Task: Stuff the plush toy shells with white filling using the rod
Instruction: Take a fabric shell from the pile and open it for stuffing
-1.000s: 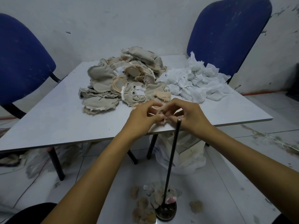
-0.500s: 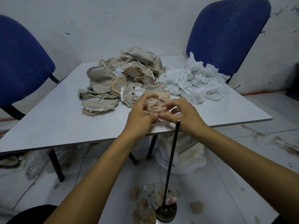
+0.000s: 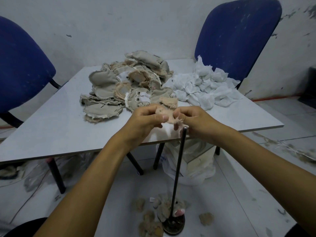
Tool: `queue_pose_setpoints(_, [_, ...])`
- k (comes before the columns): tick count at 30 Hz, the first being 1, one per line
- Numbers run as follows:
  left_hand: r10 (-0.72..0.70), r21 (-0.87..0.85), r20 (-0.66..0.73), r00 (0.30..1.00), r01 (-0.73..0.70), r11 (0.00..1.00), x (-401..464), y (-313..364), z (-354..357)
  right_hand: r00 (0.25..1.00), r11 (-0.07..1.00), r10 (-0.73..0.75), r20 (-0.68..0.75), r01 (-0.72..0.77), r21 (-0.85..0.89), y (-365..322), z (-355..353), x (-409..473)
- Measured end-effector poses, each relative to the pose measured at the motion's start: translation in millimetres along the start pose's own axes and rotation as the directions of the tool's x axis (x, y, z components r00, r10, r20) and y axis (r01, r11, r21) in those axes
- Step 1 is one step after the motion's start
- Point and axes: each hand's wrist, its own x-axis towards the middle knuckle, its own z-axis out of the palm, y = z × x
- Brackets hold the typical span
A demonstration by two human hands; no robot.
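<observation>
A: Head view, item one?

B: Small shell [image 3: 166, 115], pinched between my left hand [image 3: 145, 119] and right hand [image 3: 196, 120], just above the rod [image 3: 178, 168] tip

A: Stock?

B: Empty shells [image 3: 126, 84] beyond the rod; white filling [image 3: 203, 88] to their right, both on the table [image 3: 51, 127]

A: Risk?

B: I judge the frayed edge may tear, or the opening miss the tip, if I press down skewed
</observation>
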Motion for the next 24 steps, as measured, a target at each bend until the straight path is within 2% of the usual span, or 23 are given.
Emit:
queue_pose_setpoints(2, [0.028,-0.051,-0.031,0.999,-0.03,0.998,0,-3,0,0.997,0.995,0.024,0.073,-0.031,0.092,2,-2,-2])
queue_pose_setpoints(6, [0.062,-0.023,-0.124,0.99,-0.065,0.998,0,-4,0,0.966,0.973,-0.04,0.256,-0.02,0.228,2,-4,-3])
queue_pose_setpoints(8, [0.119,0.136,-0.151,0.981,-0.099,0.986,0,-2,0,0.978,0.977,-0.014,0.21,-0.032,0.211,3,-3,-2])
queue_pose_setpoints(9, [0.187,0.285,-0.161,0.969,-0.135,0.949,0,-1,1,0.988,0.979,0.0,0.154,-0.031,0.203,4,-2,-1])
queue_pose_setpoints(10, [0.283,0.46,-0.161,0.946,-0.182,0.869,1,1,3,0.996,0.98,0.011,0.085,-0.028,0.197,4,1,1])
queue_pose_setpoints(12, [0.504,0.757,-0.071,0.861,-0.282,0.589,1,1,13,0.996,0.988,0.005,-0.089,0.009,0.157,5,8,4])
queue_pose_setpoints(13, [0.572,0.824,-0.015,0.82,-0.314,0.471,0,-2,18,0.983,0.992,-0.026,-0.18,0.047,0.113,5,11,6])
queue_pose_setpoints(14, [0.599,0.845,0.014,0.801,-0.33,0.421,-1,-5,22,0.962,0.994,-0.075,-0.262,0.092,0.051,5,13,8])
queue_pose_setpoints(15, [0.584,0.831,0.004,0.812,-0.327,0.45,-1,-9,24,0.935,0.991,-0.131,-0.329,0.134,-0.014,5,14,10])
queue_pose_setpoints(16, [0.526,0.771,-0.061,0.848,-0.295,0.564,-2,-12,25,0.911,0.985,-0.175,-0.374,0.162,-0.068,5,13,11])
queue_pose_setpoints(18, [0.284,0.492,-0.244,0.927,-0.134,0.861,0,-12,24,0.896,0.97,-0.234,-0.377,0.191,-0.147,6,8,12])
queue_pose_setpoints(19, [0.136,0.295,-0.292,0.947,-0.046,0.954,1,-12,21,0.902,0.96,-0.262,-0.344,0.208,-0.185,7,6,11])
queue_pose_setpoints(21, [-0.076,0.007,-0.288,0.955,0.081,0.997,4,-16,16,0.901,0.928,-0.327,-0.285,0.249,-0.276,9,6,10])
queue_pose_setpoints(22, [-0.109,-0.038,-0.276,0.955,0.103,0.994,3,-17,14,0.896,0.908,-0.357,-0.263,0.266,-0.325,11,7,10])
queue_pose_setpoints(24, [-0.062,0.056,-0.318,0.946,0.084,0.995,2,-18,11,0.915,0.895,-0.364,-0.173,0.292,-0.337,12,10,10])
